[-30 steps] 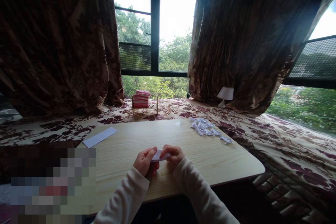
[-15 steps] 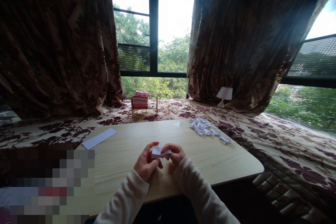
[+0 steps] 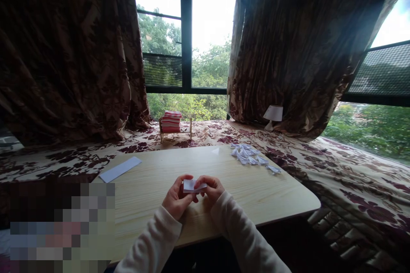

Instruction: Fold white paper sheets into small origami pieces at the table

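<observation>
Both hands meet over the middle of a light wooden table [image 3: 262,198]. My left hand [image 3: 176,198] and my right hand [image 3: 212,190] each pinch one end of a small folded white paper [image 3: 191,185], held just above the tabletop. Fingers of both hands are closed on it. Cream sleeves cover both forearms.
A white paper strip [image 3: 120,169] lies at the table's far left. Several small folded paper pieces [image 3: 251,158] are heaped at the far right corner. Beyond, on a floral-covered ledge, stand a small wooden rack with red-striped cloth [image 3: 171,123] and a little white lamp [image 3: 273,115]. Brown curtains frame the windows.
The folded paper has been turned and lifted slightly between my fingers; the left thumb has come up over its edge. Hands stay in the same spot.
</observation>
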`<state>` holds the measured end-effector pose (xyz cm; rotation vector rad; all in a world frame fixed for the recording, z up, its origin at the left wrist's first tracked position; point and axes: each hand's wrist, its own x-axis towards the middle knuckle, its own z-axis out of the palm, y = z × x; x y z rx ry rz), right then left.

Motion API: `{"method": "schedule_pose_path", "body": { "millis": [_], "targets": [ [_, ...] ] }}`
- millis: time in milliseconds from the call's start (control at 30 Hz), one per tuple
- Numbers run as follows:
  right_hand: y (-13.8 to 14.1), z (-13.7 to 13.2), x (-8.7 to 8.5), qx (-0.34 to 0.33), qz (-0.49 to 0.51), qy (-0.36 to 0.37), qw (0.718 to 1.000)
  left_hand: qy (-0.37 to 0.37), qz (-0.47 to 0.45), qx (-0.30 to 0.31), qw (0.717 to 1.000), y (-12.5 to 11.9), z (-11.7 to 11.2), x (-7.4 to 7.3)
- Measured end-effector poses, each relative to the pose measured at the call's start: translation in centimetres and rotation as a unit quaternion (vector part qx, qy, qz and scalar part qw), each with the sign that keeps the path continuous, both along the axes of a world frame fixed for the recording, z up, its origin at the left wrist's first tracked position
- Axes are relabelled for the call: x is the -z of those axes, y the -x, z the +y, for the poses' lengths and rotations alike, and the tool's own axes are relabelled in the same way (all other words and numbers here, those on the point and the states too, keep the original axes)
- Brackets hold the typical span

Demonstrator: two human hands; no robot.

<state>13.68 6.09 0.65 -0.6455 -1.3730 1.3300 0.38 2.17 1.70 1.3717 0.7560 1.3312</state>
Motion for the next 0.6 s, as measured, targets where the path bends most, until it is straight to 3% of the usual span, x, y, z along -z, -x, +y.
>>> {"method": "schedule_pose_path", "body": {
  "millis": [300,600],
  "targets": [
    [0.0,0.0,-0.1,-0.002,-0.016,-0.01,1.0,0.014,0.0,0.008,1.0,0.4,0.4,0.3],
    [0.1,0.5,1.0,-0.005,-0.027,-0.037,0.999,0.023,0.004,0.003,1.0,0.6,0.5,0.5]
  ]
}}
